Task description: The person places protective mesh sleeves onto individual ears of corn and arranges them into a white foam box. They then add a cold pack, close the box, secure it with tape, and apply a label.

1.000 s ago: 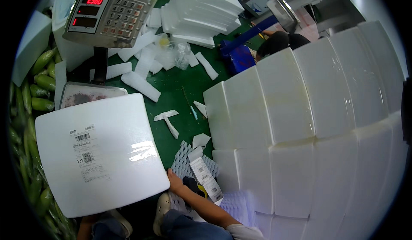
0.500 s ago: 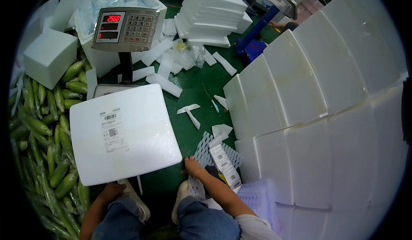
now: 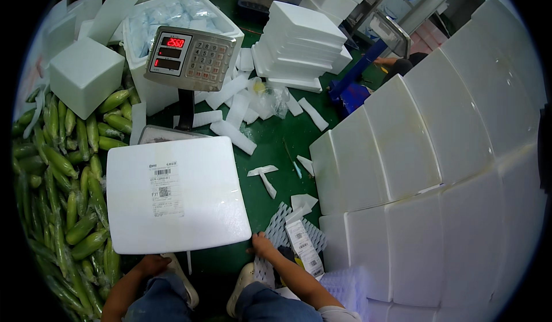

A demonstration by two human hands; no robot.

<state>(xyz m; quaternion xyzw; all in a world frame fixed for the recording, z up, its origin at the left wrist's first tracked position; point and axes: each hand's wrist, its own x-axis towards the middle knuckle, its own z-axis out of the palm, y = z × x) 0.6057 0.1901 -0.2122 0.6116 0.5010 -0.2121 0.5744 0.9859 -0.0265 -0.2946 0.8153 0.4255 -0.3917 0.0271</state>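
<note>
A white foam box with a printed label on its lid rests on a platform scale, in front of its display head with lit red digits. My left hand is at the box's near edge, its fingers curled and partly hidden beneath it. At the near right corner, my right hand touches the box with bent fingers. A strip of printed labels lies beside my right forearm, over grey foam netting.
Long green film-wrapped vegetables are heaped at left. Stacked white foam boxes wall the right side. Foam lids, foam scraps and an open foam box of ice packs lie farther back. Another person's arm shows beyond a blue-posted scale.
The view has tilted and turned, so the scene sits lower and slightly rotated. My right hand is slightly closer to the box corner. The box stays on the scale.
</note>
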